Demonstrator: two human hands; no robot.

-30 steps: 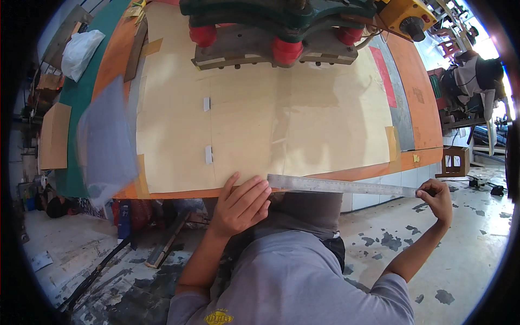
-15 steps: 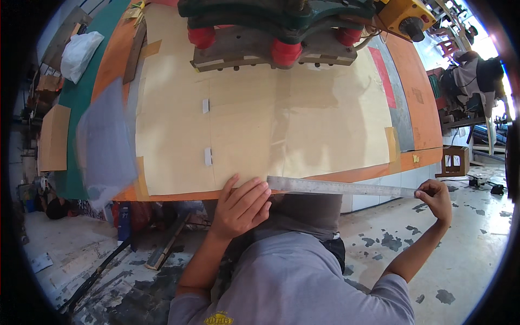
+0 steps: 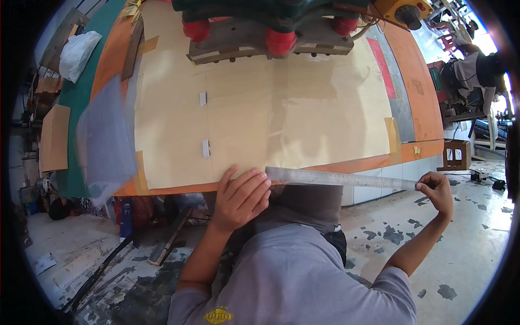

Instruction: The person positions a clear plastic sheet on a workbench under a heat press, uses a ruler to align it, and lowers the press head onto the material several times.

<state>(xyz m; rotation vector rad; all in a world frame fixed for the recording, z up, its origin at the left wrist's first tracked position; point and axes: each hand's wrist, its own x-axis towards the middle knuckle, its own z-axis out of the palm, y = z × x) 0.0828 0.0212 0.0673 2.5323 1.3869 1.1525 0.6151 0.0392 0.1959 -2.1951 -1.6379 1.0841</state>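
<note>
A long metal ruler (image 3: 336, 178) reaches rightward from the front edge of the large tan paper sheet (image 3: 238, 124) on the table, past the orange table edge. Its far right end is pinched between the thumb and fingers of my right hand (image 3: 437, 192), out beyond the table above the floor. My left hand (image 3: 240, 199) lies at the front edge of the sheet with fingers stretched out, the fingertips by the ruler's left end. Two small white pieces (image 3: 206, 148) are on the left part of the sheet, one behind the other.
A dark green machine head with red rubber-like mounts (image 3: 280, 41) stands over the back of the sheet. Beside it is a yellow control box (image 3: 403, 13). A clear plastic sheet (image 3: 107, 138) hangs at the left, near a white plastic bag (image 3: 78, 56). Brown tape (image 3: 392, 140) is on the sheet's corner.
The whole view has shifted slightly, so the table and machine sit a little higher. Both hands and the ruler keep nearly the same places against the sheet.
</note>
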